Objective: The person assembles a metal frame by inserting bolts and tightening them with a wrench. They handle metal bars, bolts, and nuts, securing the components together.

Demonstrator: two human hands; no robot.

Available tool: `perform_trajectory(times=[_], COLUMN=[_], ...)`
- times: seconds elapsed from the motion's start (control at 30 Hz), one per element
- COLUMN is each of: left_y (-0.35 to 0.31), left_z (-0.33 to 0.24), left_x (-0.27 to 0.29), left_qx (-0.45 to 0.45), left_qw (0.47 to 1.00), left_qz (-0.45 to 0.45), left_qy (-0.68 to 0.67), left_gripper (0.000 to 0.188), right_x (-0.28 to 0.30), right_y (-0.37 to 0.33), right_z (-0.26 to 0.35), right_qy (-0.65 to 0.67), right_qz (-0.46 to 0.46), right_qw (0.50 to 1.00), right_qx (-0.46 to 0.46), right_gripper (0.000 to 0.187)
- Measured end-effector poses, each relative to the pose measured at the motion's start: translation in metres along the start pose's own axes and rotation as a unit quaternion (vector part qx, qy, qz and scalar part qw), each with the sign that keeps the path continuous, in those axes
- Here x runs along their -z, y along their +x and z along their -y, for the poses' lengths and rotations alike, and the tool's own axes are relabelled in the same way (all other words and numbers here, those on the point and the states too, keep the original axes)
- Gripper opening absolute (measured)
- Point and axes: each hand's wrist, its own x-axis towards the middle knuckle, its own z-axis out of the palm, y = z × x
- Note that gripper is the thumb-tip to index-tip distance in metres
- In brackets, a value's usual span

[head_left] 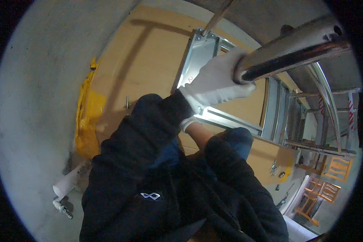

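Note:
My left hand [218, 80], in a white knit glove, reaches forward and is closed around the near end of a shiny metal tube [294, 48]. The tube slants up to the right, close in front of me. Below my left sleeve, the gloved wrist of my right hand [188, 122] shows beside a silver metal frame [234, 122]. My left forearm hides the fingers of that hand. The frame has long rails with crosspieces and lies on a sheet of brown cardboard [145, 60]. A thinner metal rod [215, 18] rises from its far corner.
Yellow plastic sheeting [86, 137] edges the cardboard at the left, near a white pipe [66, 183]. A bolt [127, 102] stands on the cardboard; small metal hardware [273, 166] lies at the right. Metal scaffolding [324, 92] and wooden chairs [338, 168] are farther right.

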Motion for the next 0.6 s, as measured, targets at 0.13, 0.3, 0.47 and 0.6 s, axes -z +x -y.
perform_trajectory(times=[0.13,0.3,0.47,0.6], left_y=[0.002,0.001,0.001,-0.003], left_z=[0.001,0.006,0.004,0.011], left_x=[0.0,-0.002,-0.002,-0.002], left_qx=[0.049,0.07,0.112,0.104], left_qw=[0.997,0.995,0.99,0.992], left_qz=[0.016,0.007,0.033,0.013], left_qy=[-0.057,-0.069,-0.083,-0.076], left_gripper=[0.055,0.061,0.054,0.053], right_x=[0.011,0.023,0.037,0.088], right_y=[0.012,0.017,0.021,0.032], right_z=[0.0,0.002,0.006,0.022], right_qy=[-0.04,0.118,0.197,0.111], right_qz=[0.1,0.131,0.175,0.294], right_qw=[0.994,0.982,0.958,0.941], right_qx=[-0.001,-0.061,-0.118,-0.122], right_gripper=[0.04,0.043,0.047,0.048])
